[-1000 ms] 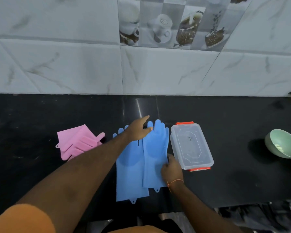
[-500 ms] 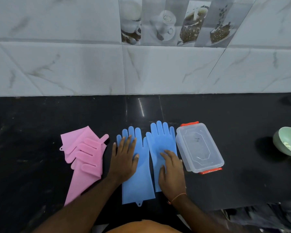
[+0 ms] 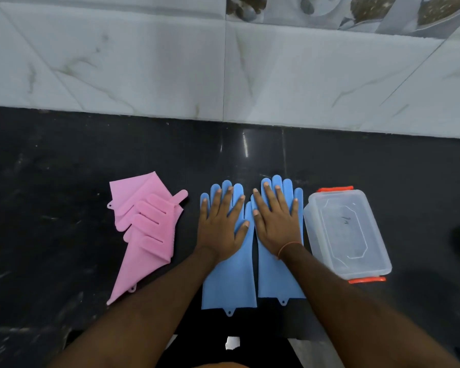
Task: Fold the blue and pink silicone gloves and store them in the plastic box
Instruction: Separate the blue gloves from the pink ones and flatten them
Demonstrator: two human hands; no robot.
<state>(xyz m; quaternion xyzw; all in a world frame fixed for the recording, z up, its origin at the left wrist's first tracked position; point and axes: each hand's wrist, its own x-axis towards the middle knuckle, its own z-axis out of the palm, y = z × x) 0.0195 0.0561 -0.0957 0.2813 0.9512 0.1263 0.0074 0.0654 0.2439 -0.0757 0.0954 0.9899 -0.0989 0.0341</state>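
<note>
Two blue silicone gloves lie flat side by side on the black counter, fingers pointing to the wall: the left blue glove [image 3: 229, 285] and the right blue glove [image 3: 276, 280]. My left hand [image 3: 221, 224] presses flat on the left one with fingers spread. My right hand [image 3: 275, 221] lies flat on the right one. The pink gloves [image 3: 146, 229] sit in a crumpled pile to the left. A clear plastic box [image 3: 347, 232] with orange clips and its lid on stands just right of the blue gloves.
The black counter [image 3: 64, 168] runs up to a white marble-tile wall [image 3: 170, 62] at the back. The counter's near edge is just below the glove cuffs.
Both hands slid forward over the blue gloves toward the fingertips and now lie fully flat. The camera has tilted down, and the green bowl at the right is out of view.
</note>
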